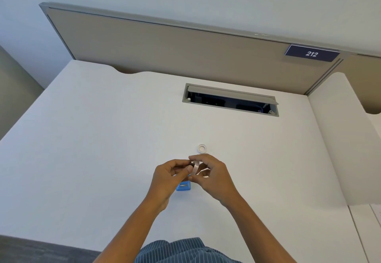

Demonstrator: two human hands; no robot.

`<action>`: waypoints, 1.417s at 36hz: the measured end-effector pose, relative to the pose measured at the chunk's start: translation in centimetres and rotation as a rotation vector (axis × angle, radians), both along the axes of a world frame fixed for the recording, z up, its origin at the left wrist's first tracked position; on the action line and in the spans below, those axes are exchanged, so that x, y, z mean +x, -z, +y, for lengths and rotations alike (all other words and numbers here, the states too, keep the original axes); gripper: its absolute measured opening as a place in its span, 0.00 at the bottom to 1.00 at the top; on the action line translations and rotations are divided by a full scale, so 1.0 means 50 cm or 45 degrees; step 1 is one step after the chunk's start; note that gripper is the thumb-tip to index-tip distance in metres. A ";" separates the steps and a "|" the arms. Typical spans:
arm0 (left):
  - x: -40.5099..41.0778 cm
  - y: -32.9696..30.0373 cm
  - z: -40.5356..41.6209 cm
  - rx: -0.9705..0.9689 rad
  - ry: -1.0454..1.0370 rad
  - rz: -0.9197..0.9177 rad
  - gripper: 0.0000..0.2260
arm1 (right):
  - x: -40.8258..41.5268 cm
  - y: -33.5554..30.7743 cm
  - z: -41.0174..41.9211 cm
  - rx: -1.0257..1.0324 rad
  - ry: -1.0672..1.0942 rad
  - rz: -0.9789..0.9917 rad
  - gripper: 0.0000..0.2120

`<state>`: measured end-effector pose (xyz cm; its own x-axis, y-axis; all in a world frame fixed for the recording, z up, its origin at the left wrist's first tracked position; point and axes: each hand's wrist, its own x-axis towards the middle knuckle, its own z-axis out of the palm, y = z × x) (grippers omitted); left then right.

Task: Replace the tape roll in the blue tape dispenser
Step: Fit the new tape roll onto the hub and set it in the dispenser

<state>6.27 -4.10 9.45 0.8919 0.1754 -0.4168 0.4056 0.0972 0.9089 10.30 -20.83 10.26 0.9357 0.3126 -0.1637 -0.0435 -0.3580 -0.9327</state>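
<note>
Both hands meet above the white desk (103, 139). My right hand (210, 176) pinches a clear tape roll (195, 167), held on edge. My left hand (169, 176) grips a small dark piece (190, 162) pressed against the roll's centre; what the piece is I cannot tell. The blue tape dispenser (183, 186) lies on the desk just below the hands, partly hidden by my left fingers, with a metal part showing on top. A second small white ring-shaped roll (202, 148) lies flat on the desk beyond the hands.
An open cable tray (229, 99) with a raised grey lid is cut into the desk further back. A beige partition (165, 50) with a "212" sign (311, 53) stands behind. A neighbouring desk (340, 139) adjoins on the right.
</note>
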 end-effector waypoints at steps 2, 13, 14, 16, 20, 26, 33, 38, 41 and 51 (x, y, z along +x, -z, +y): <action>0.003 0.006 0.003 -0.004 -0.005 0.016 0.10 | 0.002 0.003 0.002 -0.017 0.003 0.000 0.26; 0.007 0.025 0.024 -0.075 -0.039 0.078 0.11 | 0.018 0.024 0.017 -0.107 -0.030 -0.001 0.28; 0.008 0.027 0.027 -0.067 -0.040 0.078 0.11 | 0.019 0.026 0.018 -0.101 -0.035 0.012 0.28; 0.012 0.029 0.031 -0.044 -0.033 0.073 0.11 | 0.022 0.030 0.021 -0.103 -0.052 0.013 0.29; 0.019 0.032 0.036 0.036 -0.009 0.055 0.10 | 0.029 0.036 0.024 -0.133 -0.104 -0.035 0.30; 0.029 0.035 0.035 0.101 0.006 0.049 0.10 | 0.034 0.040 0.026 -0.209 -0.194 -0.139 0.31; 0.029 0.045 0.034 0.052 -0.038 0.035 0.12 | 0.040 0.037 0.022 -0.195 -0.200 -0.140 0.31; 0.029 0.047 0.039 0.001 -0.039 0.038 0.13 | 0.042 0.034 0.023 -0.158 -0.150 -0.087 0.29; 0.032 0.047 0.040 -0.012 -0.037 0.053 0.12 | 0.044 0.030 0.025 -0.154 -0.134 -0.061 0.26; 0.033 0.035 0.039 -0.080 -0.119 0.136 0.11 | 0.045 0.024 0.025 -0.099 -0.149 -0.170 0.23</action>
<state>7.92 -2.14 7.68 0.8229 0.2260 -0.5212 0.4864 0.1939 0.8520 12.53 -19.56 9.07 0.9087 0.4118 -0.0688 0.1247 -0.4249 -0.8966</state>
